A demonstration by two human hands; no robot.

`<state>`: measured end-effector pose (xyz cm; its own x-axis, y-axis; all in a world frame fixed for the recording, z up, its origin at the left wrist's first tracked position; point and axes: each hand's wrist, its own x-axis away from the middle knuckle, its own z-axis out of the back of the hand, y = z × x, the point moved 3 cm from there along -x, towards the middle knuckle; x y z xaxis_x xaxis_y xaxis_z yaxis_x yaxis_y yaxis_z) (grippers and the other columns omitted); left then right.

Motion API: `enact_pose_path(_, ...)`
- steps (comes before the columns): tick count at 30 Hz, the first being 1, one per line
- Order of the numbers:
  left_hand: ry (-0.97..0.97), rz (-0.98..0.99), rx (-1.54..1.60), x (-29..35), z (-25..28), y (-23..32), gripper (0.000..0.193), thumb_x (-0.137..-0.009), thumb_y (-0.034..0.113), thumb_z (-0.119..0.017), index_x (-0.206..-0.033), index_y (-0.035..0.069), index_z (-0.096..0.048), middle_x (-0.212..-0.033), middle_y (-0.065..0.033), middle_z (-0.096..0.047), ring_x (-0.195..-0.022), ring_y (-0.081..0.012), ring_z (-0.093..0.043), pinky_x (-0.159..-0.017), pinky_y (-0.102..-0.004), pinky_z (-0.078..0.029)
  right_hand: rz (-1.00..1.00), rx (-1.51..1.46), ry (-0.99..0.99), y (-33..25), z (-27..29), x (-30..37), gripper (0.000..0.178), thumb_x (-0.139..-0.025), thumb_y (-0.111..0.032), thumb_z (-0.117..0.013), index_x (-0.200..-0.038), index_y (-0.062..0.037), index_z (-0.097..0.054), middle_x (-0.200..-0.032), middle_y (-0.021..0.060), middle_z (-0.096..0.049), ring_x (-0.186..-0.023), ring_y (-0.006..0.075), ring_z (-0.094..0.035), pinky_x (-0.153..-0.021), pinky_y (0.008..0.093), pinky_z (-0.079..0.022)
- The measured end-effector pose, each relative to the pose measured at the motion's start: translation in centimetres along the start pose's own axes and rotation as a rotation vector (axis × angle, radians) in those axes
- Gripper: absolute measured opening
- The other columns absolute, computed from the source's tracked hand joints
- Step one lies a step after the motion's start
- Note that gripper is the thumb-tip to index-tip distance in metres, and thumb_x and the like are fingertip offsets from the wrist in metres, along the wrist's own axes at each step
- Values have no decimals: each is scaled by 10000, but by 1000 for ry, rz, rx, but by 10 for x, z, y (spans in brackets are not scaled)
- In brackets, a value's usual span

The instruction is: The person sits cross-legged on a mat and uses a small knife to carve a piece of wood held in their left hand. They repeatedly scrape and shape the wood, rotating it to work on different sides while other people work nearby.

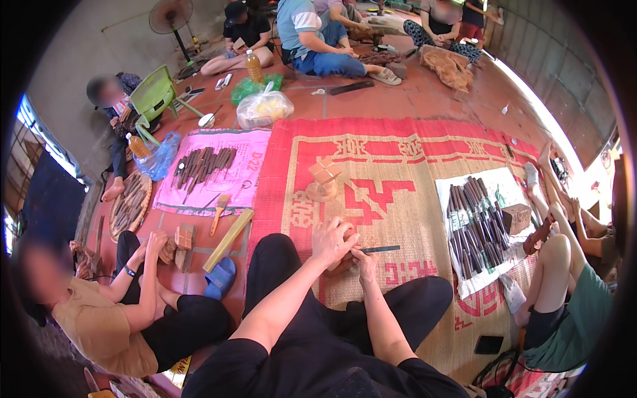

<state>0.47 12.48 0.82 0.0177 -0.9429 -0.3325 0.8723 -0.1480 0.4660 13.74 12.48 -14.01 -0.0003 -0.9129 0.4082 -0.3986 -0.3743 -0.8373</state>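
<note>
Close together in front of my lap, both hands work over the woven mat. My left hand [334, 240] has its fingers curled over something hidden beneath them. Just right of it, my right hand [366, 263] is closed around a thin dark stick [383, 249], whose free end points right. Partly hidden under my hands sits a brown, wooden-looking piece [342, 268]. Beyond them on the mat, a light wooden block [324, 170] rests on a round wooden base [322, 192].
Many dark sticks lie on a white sheet [468, 279] at right and a pink sack [232, 142] at left. A brush [219, 213], a wooden bar [229, 239] and a blue slipper [220, 277] lie left of my knee. People sit close on both sides.
</note>
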Motion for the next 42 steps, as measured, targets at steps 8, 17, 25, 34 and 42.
enact_pose_path(8,13,-2,-2,1,2,0,257,-757,377,-661,-885,154,-658,-916,-23,-586,-801,-246,-600,-734,-409,-428,4,-36,-10,-3,5,-2,89,-747,-76,-685,-802,-20,-642,-680,25,-607,-542,96,-525,-511,225,-417)
enact_pose_path(17,31,-16,-17,2,0,-1,273,-756,376,-657,-887,137,-659,-897,-31,-588,-796,-258,-600,-734,-401,-438,-29,-77,45,-1,16,-4,88,-743,-78,-694,-757,-5,-647,-656,26,-596,-546,92,-521,-499,222,-381)
enact_pose_path(25,4,7,8,0,2,1,278,-758,376,-653,-898,136,-661,-906,-36,-589,-825,-262,-597,-759,-404,-432,-10,-45,5,-2,-2,-2,53,-750,-67,-675,-784,-32,-655,-677,21,-611,-556,95,-516,-529,211,-397)
enact_pose_path(34,-1,17,15,9,-3,0,289,-751,378,-658,-913,139,-660,-925,-35,-586,-825,-259,-596,-754,-407,-430,64,-17,-26,2,4,5,78,-744,-88,-673,-748,-16,-644,-635,6,-571,-534,93,-493,-507,227,-379)
enact_pose_path(42,17,-6,6,1,1,-1,280,-751,376,-659,-907,144,-659,-923,-28,-587,-803,-256,-599,-741,-405,-434,-25,-19,44,-3,8,-2,67,-759,-81,-678,-744,-43,-625,-640,17,-594,-503,91,-503,-483,216,-383)
